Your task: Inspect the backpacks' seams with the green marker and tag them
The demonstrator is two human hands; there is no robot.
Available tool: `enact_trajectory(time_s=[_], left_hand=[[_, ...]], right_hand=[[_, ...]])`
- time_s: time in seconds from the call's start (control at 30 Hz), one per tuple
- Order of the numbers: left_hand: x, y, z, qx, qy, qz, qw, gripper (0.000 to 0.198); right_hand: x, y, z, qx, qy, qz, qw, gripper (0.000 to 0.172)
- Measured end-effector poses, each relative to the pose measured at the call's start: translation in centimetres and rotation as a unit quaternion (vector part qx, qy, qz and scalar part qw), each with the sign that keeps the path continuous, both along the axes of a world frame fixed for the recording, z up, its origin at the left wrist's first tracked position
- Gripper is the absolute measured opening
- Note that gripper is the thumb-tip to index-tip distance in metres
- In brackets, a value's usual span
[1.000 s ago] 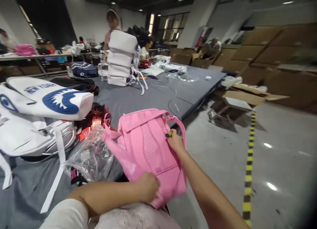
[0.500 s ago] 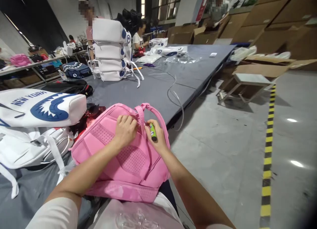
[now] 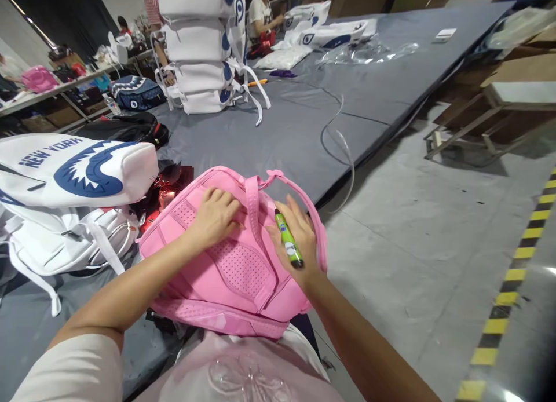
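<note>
A pink backpack [image 3: 204, 298] lies across my lap and the table edge, its dotted back panel and straps facing up. My left hand [image 3: 217, 216] rests on its upper panel, fingers bent and a little apart, with nothing visible in them. Beside the strap, my right hand [image 3: 299, 234] has a short green tube with black ends [image 3: 288, 237] tucked against its palm, like a marker or lighter. The right fingers reach toward the outer strap [image 3: 319, 231], which loops around past the hand. Part of the right fingertips is hidden.
White backpacks with blue shark prints [image 3: 87, 170] lie at left, near red shiny material [image 3: 167, 193]. More white bags [image 3: 195, 43] stand stacked on the grey table [image 3: 295, 135]. A clear hose [image 3: 347, 153] hangs over the edge. A stool [image 3: 521, 95] stands at right; people work behind.
The view has tipped down and turned. Both hands were close together at the strap; now they are apart, the left fingers loosened, the right hand farther right with the green tube more exposed.
</note>
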State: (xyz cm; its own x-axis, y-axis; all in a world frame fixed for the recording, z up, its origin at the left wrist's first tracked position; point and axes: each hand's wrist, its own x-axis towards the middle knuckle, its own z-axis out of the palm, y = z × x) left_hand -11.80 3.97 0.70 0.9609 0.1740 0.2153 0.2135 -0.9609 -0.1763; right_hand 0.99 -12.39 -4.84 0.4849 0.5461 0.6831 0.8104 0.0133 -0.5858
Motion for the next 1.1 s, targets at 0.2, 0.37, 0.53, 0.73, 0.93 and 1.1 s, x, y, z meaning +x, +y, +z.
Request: enact_trajectory(time_s=[0.2,0.37,0.53,0.73,0.93,1.1], left_hand=[[-0.7,0.0,-1.4,-0.022,-0.069,0.01,0.997,0.007],[-0.8,-0.3,-2.7,-0.025,-0.111,-0.007,0.993,0.008],[-0.6,-0.2,-3.3,-0.011,-0.142,-0.034,0.989,0.014],[-0.5,-0.1,-3.6,-0.012,-0.168,-0.049,0.985,0.016],[-0.5,0.0,-3.8,-0.03,-0.16,-0.036,0.986,0.016],[-0.3,0.0,-4.0,-0.023,-0.175,-0.038,0.983,0.015]], right_hand=[[-0.9,2.8,2.4,0.016,-0.226,0.28,0.933,0.024],[4.3,2.4,0.6,-0.201,-0.235,0.149,0.939,0.019],[5.6,0.9,0.5,-0.162,-0.288,0.167,0.929,0.026],[4.4,2.2,0.8,-0.164,-0.428,0.237,0.856,0.024],[7.0,2.0,0.0,-0.224,-0.386,0.193,0.874,0.023],[6.9,3.3,0.8,-0.211,-0.435,0.235,0.843,0.017]])
